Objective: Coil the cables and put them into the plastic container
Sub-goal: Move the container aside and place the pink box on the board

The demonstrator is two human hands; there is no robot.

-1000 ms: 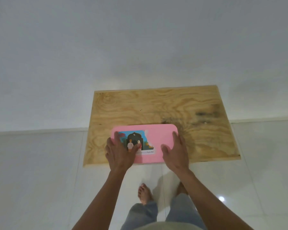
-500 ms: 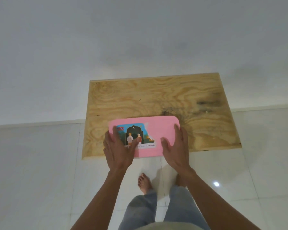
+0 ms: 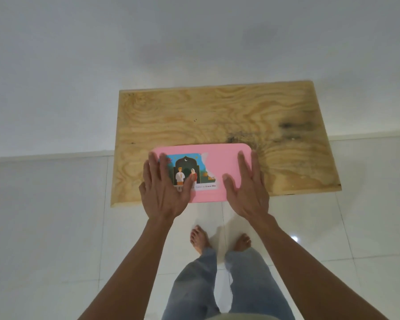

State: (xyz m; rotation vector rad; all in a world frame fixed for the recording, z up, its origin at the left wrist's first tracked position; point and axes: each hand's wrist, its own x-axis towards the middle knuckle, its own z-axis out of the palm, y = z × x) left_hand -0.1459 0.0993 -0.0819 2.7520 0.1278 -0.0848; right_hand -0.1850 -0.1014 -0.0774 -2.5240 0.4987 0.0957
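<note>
Both hands lie flat, fingers straight and relaxed, on top of the pink lid (image 3: 217, 167) of the plastic container, gripping nothing. One, the left hand (image 3: 163, 190), covers the lid's left end, with its fingers spread over the edge of a colourful sticker (image 3: 189, 173) and its thumb lying across the sticker's lower part. Opposite it, the right hand (image 3: 246, 188) rests on the lid's right end, fingertips reaching close to the rounded far right corner, thumb pointing inward across the plain pink area. Whether the palms actually press down or only touch lightly cannot be told.

Only the lid is visible, so the container's body and whatever is inside are hidden. It is rectangular with rounded corners, and the sticker shows two small figures under a dark arch with a crescent, on a blue ground, with a white strip of small print below.

Under it is a plywood board (image 3: 229, 116), at the board's near edge and a little left of centre. Dark stains mark the wood at the right. Past the board's far edge is a pale wall (image 3: 194, 42); white glossy floor tiles (image 3: 56, 227) lie below, where the person's bare feet (image 3: 200, 239) and blue jeans (image 3: 194, 289) appear.
</note>
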